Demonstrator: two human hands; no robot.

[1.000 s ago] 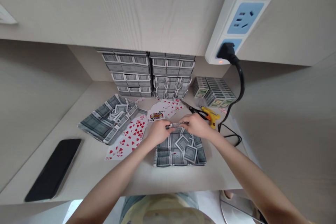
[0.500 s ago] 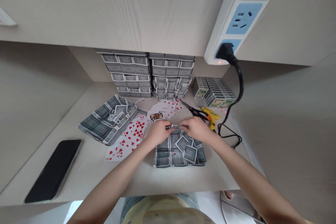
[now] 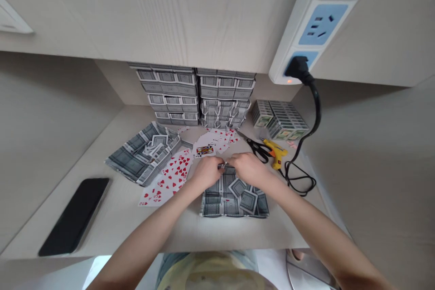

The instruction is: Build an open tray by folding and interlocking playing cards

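A shallow box made of grey-backed playing cards (image 3: 214, 201) sits near the table's front edge, with several loose folded cards (image 3: 248, 200) inside. At its far rim my left hand (image 3: 209, 172) is closed in a pinch on the box's edge, toward the left. Close beside it, my right hand (image 3: 246, 167) has its fingers pressed together at the same rim; whatever lies between them is too small to make out. Beyond the hands lie fanned playing cards (image 3: 205, 150), and red heart cards (image 3: 170, 181) spread to the left.
A second card box (image 3: 127, 156) holds folded cards at the left, near a black phone (image 3: 74, 215). Stacked card boxes (image 3: 173, 88) stand behind. Black scissors (image 3: 260, 149), a yellow glue gun (image 3: 278, 153), its cable and boxed card decks (image 3: 285, 118) are at the right.
My right hand has moved left along the far rim, closer to my left hand. The strip seen between the hands is now mostly covered. The whole view has shifted slightly.
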